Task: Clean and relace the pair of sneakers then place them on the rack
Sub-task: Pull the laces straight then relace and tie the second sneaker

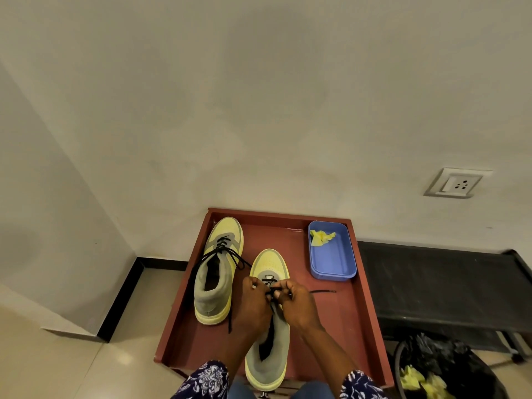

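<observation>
Currently, head view, the only one: both hands work the black lace (322, 291) on the near sneaker (267, 341), which sits on the red tray (362, 326), heel toward the person. Left hand (253, 300) is curled, fingertips pinching lace at the lower eyelets. Right hand (296, 302) pinches the other run; a loose end trails right across the tray.

Far sneaker (218, 269) sits beside it on the left, laced partway, ends hanging loose. Blue tub (332, 263) with a yellow rag sits at the tray's back right. Rack (443, 286) looks like the dark shelf just right of the tray.

Advice: keep both ends even, feed the tip straight through each eyelet, pull snug per row, keep the lace flat. Only the lowest rows look done, so most lacing remains.
</observation>
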Demonstrator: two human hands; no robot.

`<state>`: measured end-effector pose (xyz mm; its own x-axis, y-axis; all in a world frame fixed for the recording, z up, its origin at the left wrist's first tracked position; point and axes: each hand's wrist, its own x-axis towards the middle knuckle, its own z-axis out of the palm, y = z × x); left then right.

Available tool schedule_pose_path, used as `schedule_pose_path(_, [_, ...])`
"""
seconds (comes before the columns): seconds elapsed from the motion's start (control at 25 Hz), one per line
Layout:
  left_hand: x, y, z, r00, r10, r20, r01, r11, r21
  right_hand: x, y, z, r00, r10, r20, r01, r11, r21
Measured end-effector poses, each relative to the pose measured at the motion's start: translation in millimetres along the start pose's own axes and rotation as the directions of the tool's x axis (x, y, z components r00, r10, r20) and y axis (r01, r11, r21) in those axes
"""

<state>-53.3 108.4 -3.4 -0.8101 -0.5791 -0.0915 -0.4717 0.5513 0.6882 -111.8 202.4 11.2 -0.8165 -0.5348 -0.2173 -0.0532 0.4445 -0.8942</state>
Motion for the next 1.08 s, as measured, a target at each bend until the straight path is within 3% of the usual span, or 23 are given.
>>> schedule_pose_path(0.12, [0, 0, -2, 0.997, -0.058, 0.053, 0.051, 0.991, 0.126, 0, 0, 0, 1.0, -0.002, -0.001, 0.002, 1.0, 0.004])
schedule_pose_path(0.28, [1, -2, -6, 0.992, -0.094, 0.084, 0.082, 0.988, 0.129, 0, -2, -1, 1.0, -0.012, 0.001, 0.012, 1.0, -0.02])
schedule_pose_path(0.44, [2, -9, -9, 0.997, -0.01, 0.083, 0.008, 0.999, 0.031, 2, -4, -3, 1.0, -0.012, 0.005, 0.013, 0.999, -0.051])
schedule_pose_path(0.56, [1, -7, -12, 0.998, 0.016, 0.064, -0.006, 0.987, -0.163, 7, 0, -1, 1.0, 0.004, 0.007, -0.004, 0.999, -0.054])
schedule_pose_path(0.76, [1, 4, -19, 0.967, -0.105, 0.234, 0.202, 0.874, -0.442, 9, 6, 0, 0.999, 0.048, 0.001, -0.048, 0.999, 0.012])
schedule_pose_path(1.08, [-2, 2, -26, 0.967, -0.094, 0.238, 0.187, 0.895, -0.405, 7, 7, -1, 0.997, 0.078, 0.012, -0.078, 0.993, 0.086])
